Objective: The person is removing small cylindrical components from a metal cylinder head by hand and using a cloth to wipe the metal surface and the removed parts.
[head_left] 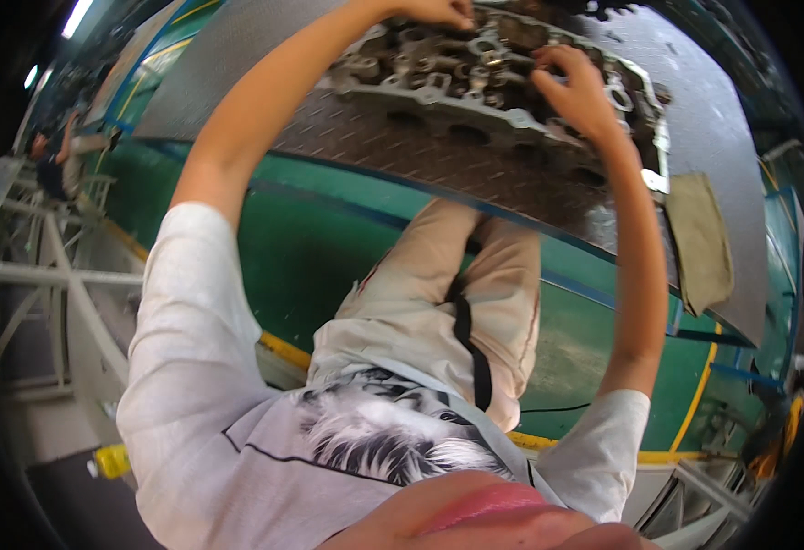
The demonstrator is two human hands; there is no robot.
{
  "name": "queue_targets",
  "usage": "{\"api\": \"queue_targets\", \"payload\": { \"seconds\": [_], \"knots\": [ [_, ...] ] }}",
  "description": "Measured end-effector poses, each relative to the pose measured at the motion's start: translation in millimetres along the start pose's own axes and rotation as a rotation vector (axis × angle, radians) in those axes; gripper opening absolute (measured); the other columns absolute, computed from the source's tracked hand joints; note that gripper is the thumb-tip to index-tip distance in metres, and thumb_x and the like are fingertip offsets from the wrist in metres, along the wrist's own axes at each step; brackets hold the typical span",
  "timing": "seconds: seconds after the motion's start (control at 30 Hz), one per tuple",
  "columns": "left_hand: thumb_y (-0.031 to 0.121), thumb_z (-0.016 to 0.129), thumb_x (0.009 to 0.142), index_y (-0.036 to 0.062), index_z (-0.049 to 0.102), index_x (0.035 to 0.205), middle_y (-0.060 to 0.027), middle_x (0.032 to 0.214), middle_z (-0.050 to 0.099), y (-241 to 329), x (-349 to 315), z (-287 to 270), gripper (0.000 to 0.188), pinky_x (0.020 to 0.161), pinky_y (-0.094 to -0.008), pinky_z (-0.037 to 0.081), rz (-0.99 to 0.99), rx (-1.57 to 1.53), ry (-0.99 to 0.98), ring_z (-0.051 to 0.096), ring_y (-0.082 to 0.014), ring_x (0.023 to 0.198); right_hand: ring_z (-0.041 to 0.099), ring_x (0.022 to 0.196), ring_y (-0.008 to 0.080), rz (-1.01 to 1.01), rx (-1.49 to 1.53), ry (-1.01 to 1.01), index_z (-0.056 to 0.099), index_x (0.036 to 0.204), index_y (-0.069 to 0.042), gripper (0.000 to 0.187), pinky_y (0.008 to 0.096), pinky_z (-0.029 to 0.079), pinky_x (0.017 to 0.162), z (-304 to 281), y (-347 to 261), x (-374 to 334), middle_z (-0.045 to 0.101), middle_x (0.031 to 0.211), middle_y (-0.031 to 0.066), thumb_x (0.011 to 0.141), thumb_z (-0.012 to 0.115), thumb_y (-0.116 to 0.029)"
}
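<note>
A large metal engine casting [489,110] is located beneath and between the fingers of both hands, supported on a dark, textured metal counter [374,148]. It appears to be laid flat with its recesses facing up so that access from above is given to both hands and its weight is borne by the counter.

The left hand [433,9] is partly cut off by the upper edge of the view. Its fingers are bent over the far side of the casting; whether anything is held cannot be told. On the right hand [580,92], thumb and forefinger are drawn into a narrow pinch over the recesses; a gripped part cannot be confirmed.

The casting is walled like a tray. Within its rim, dark cavities and metal fittings are contained, among them a pale ring-shaped piece [486,46] between the two sets of fingers.

Right of and nearer the body than the right fingers, an olive cloth [700,243] is laid at the counter's edge, seemingly kept within reach yet off the casting.
</note>
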State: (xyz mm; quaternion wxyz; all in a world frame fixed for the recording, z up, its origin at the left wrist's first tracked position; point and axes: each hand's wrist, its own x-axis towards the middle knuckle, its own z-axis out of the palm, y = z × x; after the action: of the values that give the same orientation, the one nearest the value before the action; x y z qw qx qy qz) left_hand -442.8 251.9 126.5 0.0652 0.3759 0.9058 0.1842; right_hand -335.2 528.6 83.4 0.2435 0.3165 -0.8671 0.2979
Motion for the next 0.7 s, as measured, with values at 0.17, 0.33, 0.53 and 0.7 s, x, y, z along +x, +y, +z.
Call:
{"api": "queue_targets", "payload": {
  "seconds": [0.17, 0.33, 0.53, 0.7],
  "knots": [
    [0.023, 0.069, 0.086, 0.0012, 0.065, 0.106, -0.0078, 0.096, 0.066, 7, -3, 4, 0.03, 0.077, -0.0319, 0.048, 0.139, 0.02, 0.051, 0.059, -0.0165, 0.086, 0.06, 0.095, 0.0349, -0.044, -0.009, 0.039, 0.071, 0.086, -0.001, 0.03, 0.0435, 0.048, 0.086, -8, -1, -3, 0.067, 0.091, 0.0171, 0.075, 0.067, -0.029],
    [0.01, 0.073, 0.079, 0.0004, 0.064, 0.099, -0.0011, 0.07, 0.051, 25, -18, 10, 0.024, 0.062, -0.0278, 0.041, 0.053, -0.009, 0.146, 0.047, -0.0112, 0.067, 0.057, 0.106, 0.0324, 0.002, -0.068, -0.091, 0.069, 0.1, 0.0, 0.031, 0.0396, 0.044, 0.095, -19, -12, -5, 0.066, 0.105, 0.0151, 0.085, 0.069, -0.027],
    [0.011, 0.072, 0.078, -0.0008, 0.06, 0.093, -0.0047, 0.07, 0.056, 32, -17, 13, 0.022, 0.063, -0.0302, 0.044, 0.076, -0.009, 0.247, 0.052, -0.0151, 0.066, 0.056, 0.107, 0.0317, 0.058, -0.025, -0.143, 0.068, 0.098, 0.001, 0.036, 0.0392, 0.045, 0.094, -26, -13, -5, 0.064, 0.109, 0.0145, 0.079, 0.075, -0.028],
    [0.015, 0.072, 0.078, -0.0008, 0.06, 0.092, -0.0111, 0.076, 0.061, 36, -17, 14, 0.024, 0.067, -0.034, 0.048, 0.076, 0.12, 0.291, 0.059, -0.0237, 0.071, 0.057, 0.107, 0.03, 0.092, -0.081, -0.208, 0.065, 0.091, 0.001, 0.037, 0.0383, 0.045, 0.093, -31, -13, 1, 0.064, 0.11, 0.0128, 0.076, 0.079, -0.03]
  ]
}}
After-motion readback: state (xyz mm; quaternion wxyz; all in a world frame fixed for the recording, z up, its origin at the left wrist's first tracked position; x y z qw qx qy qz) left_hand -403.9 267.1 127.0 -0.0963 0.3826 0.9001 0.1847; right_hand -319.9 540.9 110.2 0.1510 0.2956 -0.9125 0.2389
